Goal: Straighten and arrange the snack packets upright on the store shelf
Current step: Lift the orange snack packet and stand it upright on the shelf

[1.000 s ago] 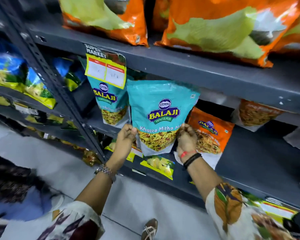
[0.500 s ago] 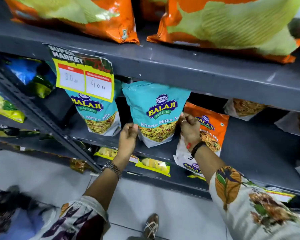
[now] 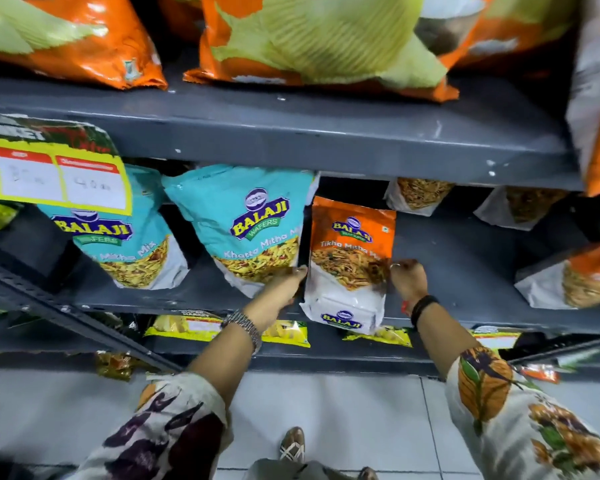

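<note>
An orange and white Balaji Tikha Mitha packet [image 3: 352,261] stands upright at the front edge of the grey middle shelf [image 3: 465,258]. My left hand [image 3: 283,289] holds its left edge and my right hand [image 3: 407,278] grips its right edge. Just left of it a teal Balaji Khatta Mitha packet [image 3: 250,226] stands leaning slightly left, free of my hands. Another teal packet [image 3: 129,247] stands further left, partly behind a yellow price tag [image 3: 58,178].
More orange and white packets [image 3: 582,275] lie or lean at the shelf's right and back. Large orange chip bags [image 3: 319,39] fill the shelf above. Yellow packets [image 3: 284,332] sit on the lower shelf. White floor tiles and my sandalled foot [image 3: 291,445] are below.
Both hands let go of the teal packet and moved right onto the orange packet, which now stands upright at the shelf's front. The view moved closer and to the right.
</note>
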